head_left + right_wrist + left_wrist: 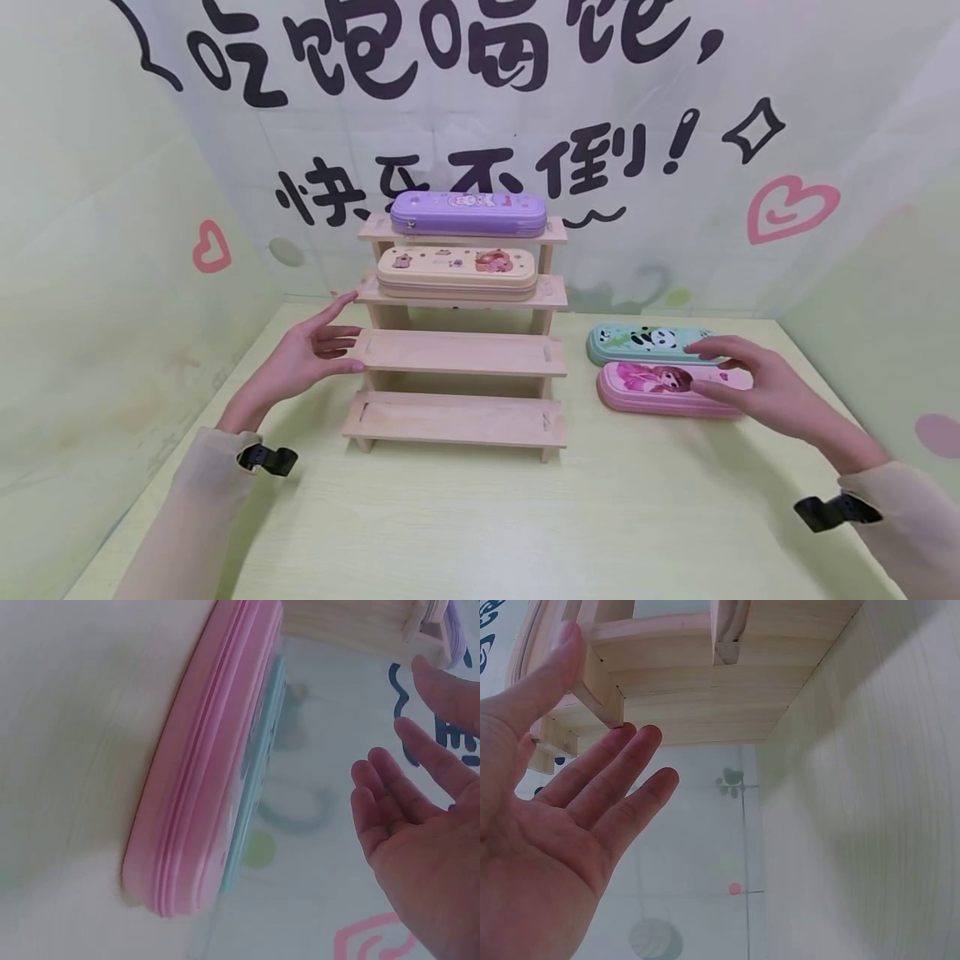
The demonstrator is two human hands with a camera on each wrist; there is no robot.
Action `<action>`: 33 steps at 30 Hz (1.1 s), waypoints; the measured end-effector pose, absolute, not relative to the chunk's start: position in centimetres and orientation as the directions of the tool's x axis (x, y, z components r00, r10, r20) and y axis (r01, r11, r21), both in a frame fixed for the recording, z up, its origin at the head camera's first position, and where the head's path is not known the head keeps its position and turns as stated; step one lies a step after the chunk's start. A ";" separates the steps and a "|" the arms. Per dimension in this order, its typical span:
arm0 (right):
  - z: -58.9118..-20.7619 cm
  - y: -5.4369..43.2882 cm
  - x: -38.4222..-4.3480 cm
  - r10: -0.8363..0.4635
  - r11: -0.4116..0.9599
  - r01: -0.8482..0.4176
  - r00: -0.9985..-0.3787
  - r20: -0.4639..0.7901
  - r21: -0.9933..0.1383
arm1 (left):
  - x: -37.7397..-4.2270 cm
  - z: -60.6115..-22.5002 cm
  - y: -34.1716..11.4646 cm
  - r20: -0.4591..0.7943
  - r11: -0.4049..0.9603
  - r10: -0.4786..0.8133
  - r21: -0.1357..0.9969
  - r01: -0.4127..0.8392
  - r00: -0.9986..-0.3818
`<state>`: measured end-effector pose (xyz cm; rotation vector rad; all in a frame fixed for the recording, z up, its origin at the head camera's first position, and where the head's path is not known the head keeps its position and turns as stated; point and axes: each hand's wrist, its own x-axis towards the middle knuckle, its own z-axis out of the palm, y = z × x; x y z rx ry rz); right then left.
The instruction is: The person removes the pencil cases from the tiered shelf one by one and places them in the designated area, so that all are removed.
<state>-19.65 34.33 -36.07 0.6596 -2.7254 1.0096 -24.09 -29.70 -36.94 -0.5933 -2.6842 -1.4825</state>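
A four-step wooden display rack (457,421) stands mid-table. Its top step bears a purple pencil case (468,218), the step below a cream pencil case (457,275). My left hand (303,354) is at the rack's left side, fingers extended; in the left wrist view its fingertips (622,731) touch or nearly touch the wood. To the right lie a green panda pencil case (622,343) and, in front of it, a pink pencil case (660,400) with a doll picture. Above these two my right hand (757,383) hovers, fingers loosely bent, holding nothing.
Behind the rack hangs a white backdrop (480,125) with black lettering and pink hearts. Pale side walls (90,250) bound the table (465,525) left and right. Each sleeve carries a black wrist strap (266,458).
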 end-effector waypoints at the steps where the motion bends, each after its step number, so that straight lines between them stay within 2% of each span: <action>1: -36.0 33.8 -19.7 -0.355 0.674 -0.463 -0.886 0.297 -0.576 | -24.1 -37.0 -29.7 0.195 0.480 0.317 0.811 0.335 -0.928; 7: -35.0 30.9 -20.2 -0.391 0.654 -0.486 -0.873 0.291 -0.580 | -24.1 -36.9 -29.7 0.199 0.488 0.317 0.804 0.340 -0.927; 14: -34.7 28.2 -21.0 -0.454 0.592 -0.571 -0.819 0.350 -0.569 | -24.0 -37.1 -29.7 0.195 0.482 0.317 0.810 0.335 -0.928; 27: -33.1 24.1 -22.5 -0.426 0.588 -0.487 -0.865 0.265 -0.646 | -24.1 -36.7 -29.6 0.174 0.502 0.307 0.805 0.314 -0.936; 33: -32.4 21.7 -23.6 -0.409 0.609 -0.498 -0.864 0.294 -0.617 | -24.1 -36.6 -29.5 0.172 0.492 0.309 0.813 0.312 -0.935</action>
